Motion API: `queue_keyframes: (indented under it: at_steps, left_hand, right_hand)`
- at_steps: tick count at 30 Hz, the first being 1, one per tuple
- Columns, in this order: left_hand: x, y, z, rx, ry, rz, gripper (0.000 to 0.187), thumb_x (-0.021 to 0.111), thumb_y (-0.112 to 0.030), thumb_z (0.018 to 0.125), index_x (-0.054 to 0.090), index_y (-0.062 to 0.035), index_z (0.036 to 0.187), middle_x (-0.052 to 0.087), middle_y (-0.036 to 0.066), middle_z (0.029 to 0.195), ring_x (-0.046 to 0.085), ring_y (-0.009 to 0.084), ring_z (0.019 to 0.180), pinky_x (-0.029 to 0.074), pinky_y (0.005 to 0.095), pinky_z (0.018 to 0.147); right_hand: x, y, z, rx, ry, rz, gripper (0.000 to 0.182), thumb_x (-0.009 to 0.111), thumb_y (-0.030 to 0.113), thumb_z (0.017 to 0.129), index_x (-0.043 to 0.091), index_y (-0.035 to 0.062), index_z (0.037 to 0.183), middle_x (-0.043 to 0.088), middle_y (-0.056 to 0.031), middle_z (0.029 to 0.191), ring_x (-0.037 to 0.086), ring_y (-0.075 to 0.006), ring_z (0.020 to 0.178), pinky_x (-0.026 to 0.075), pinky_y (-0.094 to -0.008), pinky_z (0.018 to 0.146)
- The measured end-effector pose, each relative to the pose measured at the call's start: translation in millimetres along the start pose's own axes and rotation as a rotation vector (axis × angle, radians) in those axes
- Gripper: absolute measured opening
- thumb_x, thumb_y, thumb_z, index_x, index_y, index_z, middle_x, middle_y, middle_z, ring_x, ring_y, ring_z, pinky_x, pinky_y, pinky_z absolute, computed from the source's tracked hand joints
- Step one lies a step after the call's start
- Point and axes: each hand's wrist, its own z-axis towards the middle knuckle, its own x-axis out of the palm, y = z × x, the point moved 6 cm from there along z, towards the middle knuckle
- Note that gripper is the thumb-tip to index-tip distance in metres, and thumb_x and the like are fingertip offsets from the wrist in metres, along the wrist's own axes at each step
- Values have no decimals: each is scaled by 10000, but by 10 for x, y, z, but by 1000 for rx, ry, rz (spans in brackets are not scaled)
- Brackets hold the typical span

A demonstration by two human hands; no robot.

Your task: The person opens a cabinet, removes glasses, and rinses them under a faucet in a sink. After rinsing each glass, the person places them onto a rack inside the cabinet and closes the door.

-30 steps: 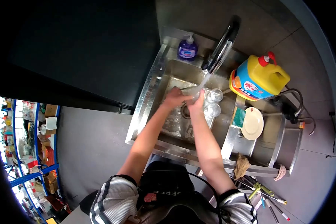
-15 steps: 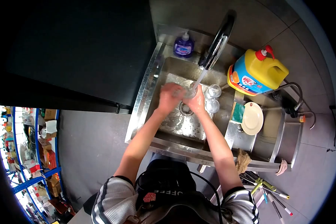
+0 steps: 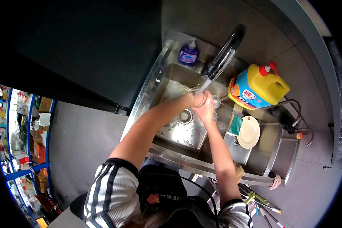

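Observation:
My right hand [image 3: 205, 111] is closed around a clear drinking glass [image 3: 203, 100] below the tap, its rim showing between my hands. My left hand [image 3: 196, 98] presses in against that glass, with its fingers hidden behind the wrist and the water. A stream from the black and chrome tap [image 3: 220, 62] falls onto both hands. Just right of them, partly covered by my right hand, two more clear glasses [image 3: 216, 101] stand along the wall of the steel sink [image 3: 184, 138].
Behind the sink stands a purple soap pump bottle [image 3: 188, 54]. A large yellow detergent jug [image 3: 258, 87] rests right of the tap. Nearer me are a green sponge [image 3: 235, 125] and a cream plate [image 3: 249, 132]. A cloth [image 3: 276, 182] hangs over the front edge.
My left hand has moved right and across, its forearm now reaching over the basin. Both hands are closer together under the stream. The whole view has shifted slightly.

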Motion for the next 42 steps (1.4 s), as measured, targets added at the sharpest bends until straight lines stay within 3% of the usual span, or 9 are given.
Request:
queue_keyframes:
  at_steps: [7,13,15,17,23,26,29,36,42]
  left_hand:
    - [-198,-364,-431,-187,-144,35,323,554,-293,806,605,25,825,622,185,755,613,280,690,463,375,656]
    - [-400,-447,-1248,408,-808,121,327,581,-219,846,559,24,1065,573,162,1060,509,194,1044,404,312,866]
    - [-291,60,-1157,278,-834,-322,477,609,-223,821,440,11,1200,470,149,1196,423,220,1141,365,341,922]
    - [-135,412,-1003,190,-556,-829,703,654,-233,789,246,-9,1316,378,133,1274,411,204,1149,366,347,931]
    - [-615,-56,-1149,-2,-482,-552,798,700,-292,740,217,-18,1313,457,136,1198,445,214,1118,369,349,928]
    - [-651,65,-1007,52,-569,-726,775,701,-373,708,294,1,1250,510,168,1141,532,283,1029,418,391,874]
    - [-765,-229,-1175,-370,-734,-63,748,715,-370,686,315,31,1175,541,202,1022,573,346,948,473,407,764]
    - [-480,-561,-970,115,-1012,695,522,494,-365,844,438,88,1098,439,307,1198,547,408,975,479,435,752]
    - [-490,-142,-940,-241,-582,-91,469,374,-408,903,408,-151,1294,463,114,1281,461,316,1149,388,379,935]
  right_hand:
    - [69,14,-157,209,-180,206,842,812,182,516,350,39,1206,522,-159,1097,532,-295,1009,425,-373,864]
    - [501,-420,-119,244,-235,921,504,652,21,701,368,46,1117,493,-82,1024,512,-192,931,450,-290,807]
    - [425,-186,-58,122,-195,992,413,603,-26,747,379,77,1078,502,-87,1008,522,-201,916,465,-311,801]
    - [629,-68,18,469,178,1879,432,604,-68,731,386,86,1070,517,-94,991,531,-207,919,469,-321,803]
    - [593,-3,24,370,413,1111,529,451,117,813,320,62,1323,544,-161,1091,541,-289,1000,423,-358,888]
    - [652,31,153,621,263,1958,419,462,237,841,471,-18,1173,582,-164,1018,551,-243,981,418,-366,887]
    - [1033,-237,247,683,-34,1585,615,391,517,849,443,19,1206,558,-126,1062,508,-258,1002,400,-374,880]
    - [747,-63,58,943,-99,1626,734,302,688,816,544,46,1078,577,-106,1056,541,-220,928,418,-354,868]
    - [946,-377,-91,678,-183,1493,432,501,413,879,532,61,1128,576,-71,1090,537,-196,1002,422,-331,891]
